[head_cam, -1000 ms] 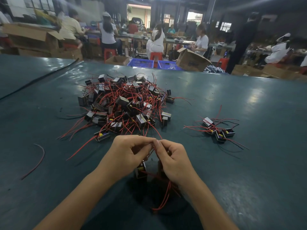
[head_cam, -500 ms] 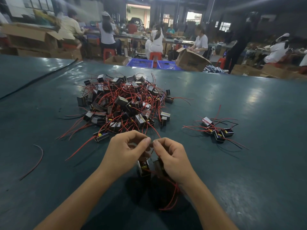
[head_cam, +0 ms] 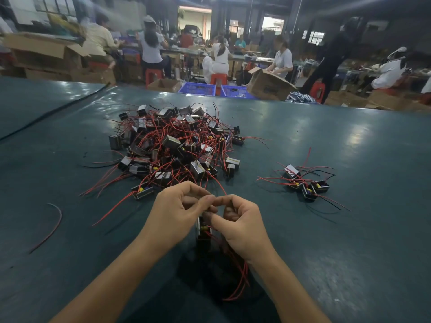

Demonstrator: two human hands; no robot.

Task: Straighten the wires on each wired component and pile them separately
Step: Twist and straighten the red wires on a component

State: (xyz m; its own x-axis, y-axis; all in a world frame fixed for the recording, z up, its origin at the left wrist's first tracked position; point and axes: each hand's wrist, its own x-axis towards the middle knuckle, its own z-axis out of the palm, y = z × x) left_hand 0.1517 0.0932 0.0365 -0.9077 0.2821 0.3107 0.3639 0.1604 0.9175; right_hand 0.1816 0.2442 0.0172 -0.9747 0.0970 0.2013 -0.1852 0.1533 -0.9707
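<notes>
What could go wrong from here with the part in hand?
1. The left hand and right hand pinch a wire of the held component close to the tangled pile; a stray lead there could snag and drag parts along.
2. Its red wires loop down below the hands and may catch.
3. Leads in the small pile splay out, so the next piece may re-tangle.

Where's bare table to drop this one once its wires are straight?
Bare table lies right of the right hand, nearer than the small pile, and in the narrow strip between the small pile and the big pile. More lies left of the left hand, short of the loose red wire. Crowded: the big pile's wires fan out toward the left hand.
</notes>
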